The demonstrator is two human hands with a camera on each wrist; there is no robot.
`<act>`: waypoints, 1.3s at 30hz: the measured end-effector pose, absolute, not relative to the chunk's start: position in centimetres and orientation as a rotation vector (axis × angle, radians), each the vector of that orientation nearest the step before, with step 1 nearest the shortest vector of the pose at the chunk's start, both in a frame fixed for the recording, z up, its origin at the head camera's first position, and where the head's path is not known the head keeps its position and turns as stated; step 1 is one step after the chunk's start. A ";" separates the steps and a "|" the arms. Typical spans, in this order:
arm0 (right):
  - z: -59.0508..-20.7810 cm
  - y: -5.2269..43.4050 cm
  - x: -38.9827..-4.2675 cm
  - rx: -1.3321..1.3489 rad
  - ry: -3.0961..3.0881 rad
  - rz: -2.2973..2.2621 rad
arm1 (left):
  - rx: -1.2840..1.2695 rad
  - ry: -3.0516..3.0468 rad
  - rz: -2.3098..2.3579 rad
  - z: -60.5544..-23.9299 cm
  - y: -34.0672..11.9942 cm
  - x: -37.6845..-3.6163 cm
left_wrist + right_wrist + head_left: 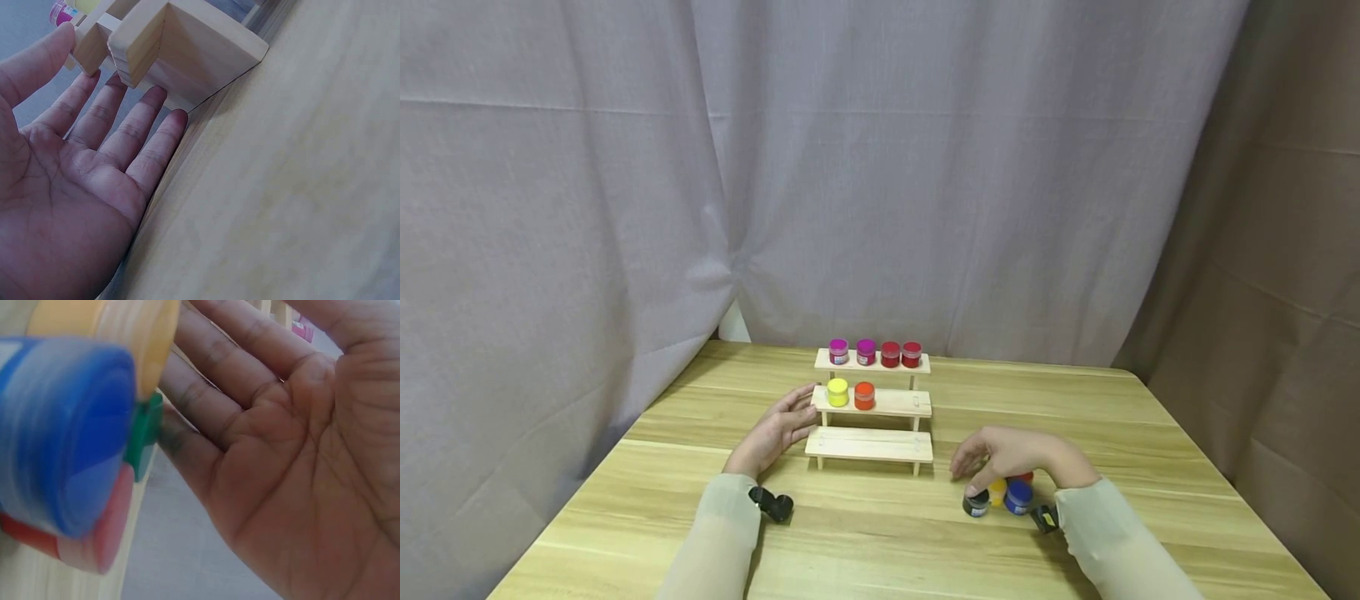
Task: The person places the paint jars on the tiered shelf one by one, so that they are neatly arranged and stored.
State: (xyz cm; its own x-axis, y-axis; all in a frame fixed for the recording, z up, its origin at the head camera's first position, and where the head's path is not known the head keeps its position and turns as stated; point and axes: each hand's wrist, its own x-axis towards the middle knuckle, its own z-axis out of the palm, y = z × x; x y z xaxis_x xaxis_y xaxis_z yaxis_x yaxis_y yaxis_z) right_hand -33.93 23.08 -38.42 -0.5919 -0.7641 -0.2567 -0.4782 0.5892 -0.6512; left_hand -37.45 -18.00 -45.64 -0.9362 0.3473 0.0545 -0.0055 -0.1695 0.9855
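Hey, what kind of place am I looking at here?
Probably a staged indoor recording setup, not a home: a wooden table, grey curtains hung all around, and a small stepped wooden shelf with little paint jars.

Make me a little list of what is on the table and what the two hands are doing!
Shelf: wooden three-step rack on the table
Top step: two pink jars, two red jars
Middle step: yellow jar, orange jar
Bottom step: nothing on it
Loose jars: black jar, yellow-orange jar, blue jar, another red one behind, near the table's front right
Left hand: open, fingers straight against the rack's left end
Right hand: over the loose jars, holding none
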 end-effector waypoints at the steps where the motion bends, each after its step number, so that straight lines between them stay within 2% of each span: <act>1: -38.3 23.2 -33.9 -0.983 2.306 -0.712 | 0.394 1.853 2.203 -45.6 -18.0 -37.4; 10: -37.7 23.3 -33.4 -0.884 2.314 -0.662 | 0.399 1.868 2.201 -45.6 -18.0 -37.3; 39: -39.1 23.0 -34.5 -0.959 2.483 -0.650 | 0.365 1.873 2.208 -45.7 -17.9 -37.4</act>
State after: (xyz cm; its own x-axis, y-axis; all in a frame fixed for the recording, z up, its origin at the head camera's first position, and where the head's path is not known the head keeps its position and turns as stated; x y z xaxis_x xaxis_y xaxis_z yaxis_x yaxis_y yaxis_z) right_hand -34.51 23.03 -39.13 -0.6851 -0.7019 -0.1948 -0.5165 0.6566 -0.5496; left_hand -37.43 -17.92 -45.67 -0.9444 0.3258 0.0447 -0.0090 -0.1616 0.9868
